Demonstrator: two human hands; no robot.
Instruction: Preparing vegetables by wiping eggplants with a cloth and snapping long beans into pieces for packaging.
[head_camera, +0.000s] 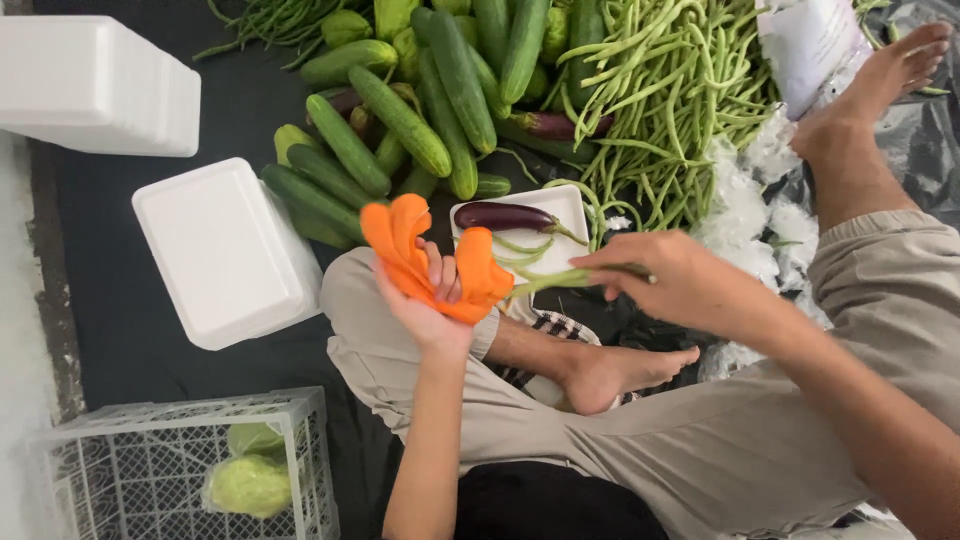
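My left hand (428, 305) cups large orange squash blossoms (425, 255) from below, palm up. My right hand (672, 282) pinches their long green stems (560, 281) to the right of the petals. Just behind the blossoms lies a white foam tray (566, 211) with a dark purple eggplant (508, 216) and some green stems on it. I sit cross-legged in beige trousers, one bare foot (610, 374) below the flowers.
Cucumbers (405, 120) and long green beans (670, 95) are piled on the black sheet ahead. Stacked white foam trays (225, 255) lie at left, more at top left (95, 85). A white plastic crate (185, 460) holds wrapped cabbages (248, 484). Crumpled clear plastic (750, 200) sits at right.
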